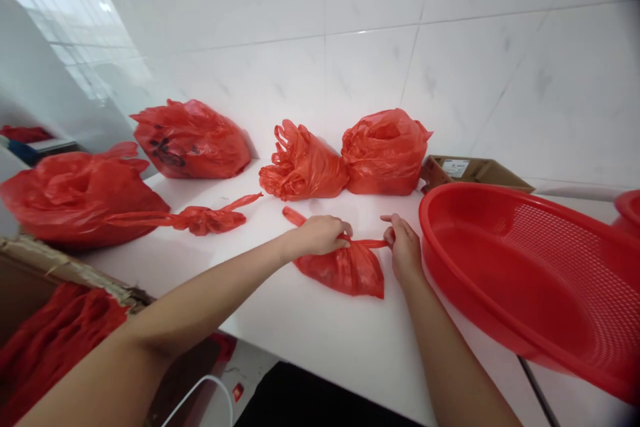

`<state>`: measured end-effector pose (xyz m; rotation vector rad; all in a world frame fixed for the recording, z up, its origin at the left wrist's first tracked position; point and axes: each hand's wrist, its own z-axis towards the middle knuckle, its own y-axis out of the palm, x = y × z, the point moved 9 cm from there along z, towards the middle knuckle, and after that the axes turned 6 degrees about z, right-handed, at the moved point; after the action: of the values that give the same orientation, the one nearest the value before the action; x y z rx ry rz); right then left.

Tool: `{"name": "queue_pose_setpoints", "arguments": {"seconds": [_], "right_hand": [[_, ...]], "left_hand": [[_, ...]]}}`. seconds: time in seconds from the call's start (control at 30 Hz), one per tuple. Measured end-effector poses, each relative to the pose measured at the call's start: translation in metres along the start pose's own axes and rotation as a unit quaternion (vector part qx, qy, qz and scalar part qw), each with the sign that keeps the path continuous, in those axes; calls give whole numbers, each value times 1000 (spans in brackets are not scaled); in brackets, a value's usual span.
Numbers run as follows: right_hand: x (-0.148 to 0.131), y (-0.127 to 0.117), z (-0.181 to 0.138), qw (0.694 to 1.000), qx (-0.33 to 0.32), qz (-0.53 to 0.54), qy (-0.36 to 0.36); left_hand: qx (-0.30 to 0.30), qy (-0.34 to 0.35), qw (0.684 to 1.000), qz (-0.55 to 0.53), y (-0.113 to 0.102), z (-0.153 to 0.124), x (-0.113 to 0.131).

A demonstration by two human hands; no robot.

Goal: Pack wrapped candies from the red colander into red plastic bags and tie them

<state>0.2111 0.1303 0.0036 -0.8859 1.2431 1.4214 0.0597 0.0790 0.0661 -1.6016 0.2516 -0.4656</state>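
A small red plastic bag (345, 270) with something inside lies on the white table (320, 333) in front of me. My left hand (325, 235) is closed on the gathered neck of the bag. One twisted handle stretches to the right, its end gripped by my right hand (404, 240), whose index finger sticks out. The other handle pokes out behind my left hand. To the left rests another small red bag (210, 219), knotted, with its two ends pulled out long.
Along the tiled wall stand a large red bag (195, 140), a bundle of red bags (307, 163) and a full red bag (385, 153). A cardboard box (475, 172) sits behind the red plastic basket (430, 233). Another red bag (75, 197) lies left, above an open carton (65, 263).
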Motion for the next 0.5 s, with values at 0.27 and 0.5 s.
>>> {"name": "queue_pose_setpoints", "arguments": {"seconds": [0.27, 0.5], "right_hand": [[17, -5, 1, 999, 21, 1, 48], [29, 1, -3, 995, -7, -68, 66]], "left_hand": [[-179, 7, 965, -190, -28, -79, -26], [-129, -143, 975, -110, -79, -166, -122]]}}
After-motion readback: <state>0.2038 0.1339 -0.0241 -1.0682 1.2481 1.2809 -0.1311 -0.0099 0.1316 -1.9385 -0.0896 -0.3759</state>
